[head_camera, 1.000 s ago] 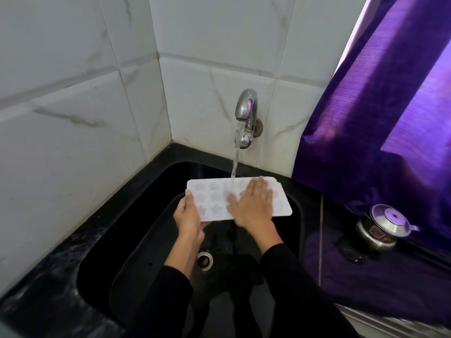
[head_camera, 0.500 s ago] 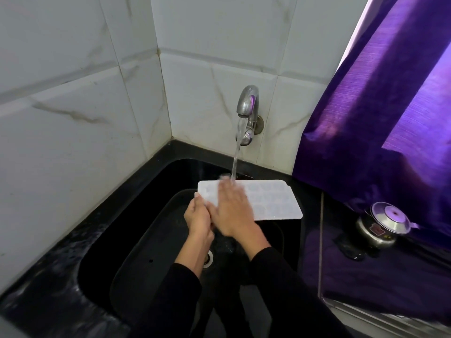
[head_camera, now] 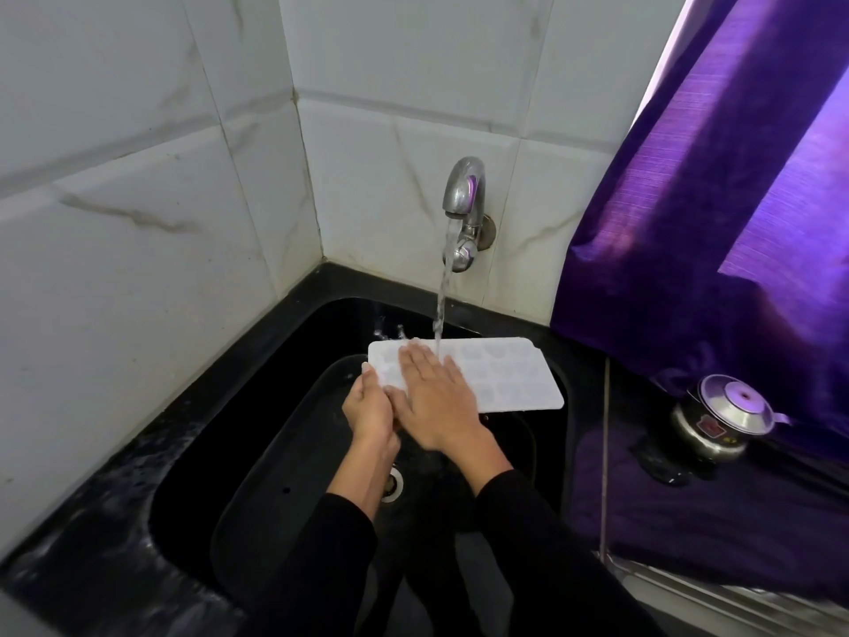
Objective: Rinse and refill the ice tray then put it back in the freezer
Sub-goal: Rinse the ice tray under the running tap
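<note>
Since a second ago, her right hand (head_camera: 432, 402) has slid from the right half of the white rectangular plastic ice tray (head_camera: 500, 379) over to its left end, and the tray itself has shifted rightward under the stream.

From the head camera, the only view: the tray is held roughly level above the black sink basin (head_camera: 294, 434), moulds up, so the water from the chrome wall tap (head_camera: 465, 209) lands on it just beyond the right hand's fingertips. The left hand (head_camera: 367, 409) grips the tray's near left corner, thumb on top and fingers seemingly curled beneath, which I judge carries most of the weight. The right hand lies flat across the moulds right beside that grip, fingers straight, pressing and rubbing rather than holding. That looks like the rinse step, with refilling not yet begun.

To the right of the grip, the free end of the tray juts out unsupported and reaches over the sink's right rim. Past it, well apart, a small steel lidded pot (head_camera: 721, 420) sits on the dark counter under the purple curtain (head_camera: 712, 223). Left of the grip the basin is open down to the steel drain (head_camera: 394, 484), and the grey marbled tile wall (head_camera: 138, 223) stands well clear. Tilting the tray to tip water out seems easiest toward the left.
</note>
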Tool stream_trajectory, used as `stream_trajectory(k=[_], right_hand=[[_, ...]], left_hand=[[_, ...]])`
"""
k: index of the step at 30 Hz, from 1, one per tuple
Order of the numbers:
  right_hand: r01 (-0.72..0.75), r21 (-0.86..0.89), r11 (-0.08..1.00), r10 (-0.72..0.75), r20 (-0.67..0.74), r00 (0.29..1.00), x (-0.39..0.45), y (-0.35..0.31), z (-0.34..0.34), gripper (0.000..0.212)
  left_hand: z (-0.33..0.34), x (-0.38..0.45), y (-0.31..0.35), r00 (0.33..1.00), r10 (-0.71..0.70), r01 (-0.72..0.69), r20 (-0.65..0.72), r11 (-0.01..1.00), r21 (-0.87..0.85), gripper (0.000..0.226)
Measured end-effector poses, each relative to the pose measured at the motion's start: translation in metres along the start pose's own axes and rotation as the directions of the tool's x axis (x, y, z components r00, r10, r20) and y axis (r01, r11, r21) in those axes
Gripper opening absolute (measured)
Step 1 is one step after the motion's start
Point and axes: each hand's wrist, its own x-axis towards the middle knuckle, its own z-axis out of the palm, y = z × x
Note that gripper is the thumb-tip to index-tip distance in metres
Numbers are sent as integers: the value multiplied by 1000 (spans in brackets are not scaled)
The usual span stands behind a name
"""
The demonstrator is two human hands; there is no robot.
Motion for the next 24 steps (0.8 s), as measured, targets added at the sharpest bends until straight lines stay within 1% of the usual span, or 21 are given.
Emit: stream_trajectory(k=[1, 3, 5, 6, 7, 8, 9, 11, 12, 13, 14, 16, 18, 19, 20, 21, 23, 24], right_hand=[[-23, -7, 1000, 23, -7, 1000, 0, 7, -1, 70], [-170, 5, 986, 170, 14, 985, 0, 25, -5, 80], [-365, 21, 931, 363, 59, 930, 0, 40, -10, 83], [-431, 26, 902, 429, 67, 901, 1, 43, -11, 83], [-455, 33, 890, 452, 60, 890, 1, 42, -11, 82], [-431, 41, 901, 430, 39, 902, 1, 37, -10, 80], [-363, 47, 931, 363, 8, 932, 0, 28, -9, 77], [-146, 35, 989, 147, -29, 989, -2, 12, -3, 70], [-59, 18, 998, 59, -26, 998, -4, 8, -1, 67], [-19, 4, 1000, 19, -18, 1000, -5, 9, 1, 66], [-31, -2, 1000, 31, -14, 999, -5, 14, 0, 68], [-167, 15, 986, 167, 8, 986, -2, 29, -2, 76], [-351, 29, 936, 350, 51, 935, 0, 41, -6, 79], [-407, 34, 913, 405, 62, 912, 1, 42, -5, 80], [-415, 46, 909, 412, 54, 909, 2, 38, -4, 80], [-368, 66, 927, 367, 29, 930, 3, 29, -1, 79], [-150, 65, 987, 152, -26, 988, 2, 9, 5, 71], [-46, 35, 998, 47, -27, 999, 1, 2, 8, 65]], left_hand=[[-2, 1, 1, 1000, -8, 8, 1, 1000, -6, 28], [-7, 4, 4, 1000, -21, 21, -2, 1000, -11, 22], [-12, 6, 5, 1000, -25, 25, 2, 1000, -4, 22], [-13, 6, 4, 1000, -29, 29, 5, 1000, -4, 24], [-13, 5, 3, 999, -35, 35, 7, 999, -4, 25], [-11, 4, 2, 999, -41, 42, 12, 999, -6, 26], [-9, 2, 2, 999, -44, 44, 18, 999, -8, 26], [-4, 0, 1, 999, -35, 35, 21, 999, -14, 28], [-3, -1, 1, 999, -27, 28, 18, 999, -16, 28], [-3, 0, 2, 1000, -22, 22, 18, 1000, -12, 27], [-4, 1, 2, 1000, -24, 24, 21, 1000, -8, 25], [-7, 5, 2, 999, -33, 33, 21, 999, 4, 22], [-9, 7, 0, 999, -36, 35, 23, 999, 9, 21], [-8, 6, -1, 999, -40, 39, 26, 999, 12, 21], [-7, 5, -3, 999, -44, 44, 29, 999, 16, 22], [-4, 4, -5, 999, -43, 42, 32, 999, 19, 24], [-1, 3, -9, 999, -23, 22, 43, 999, 25, 26], [0, 3, -10, 999, -12, 11, 47, 1000, 21, 27]])
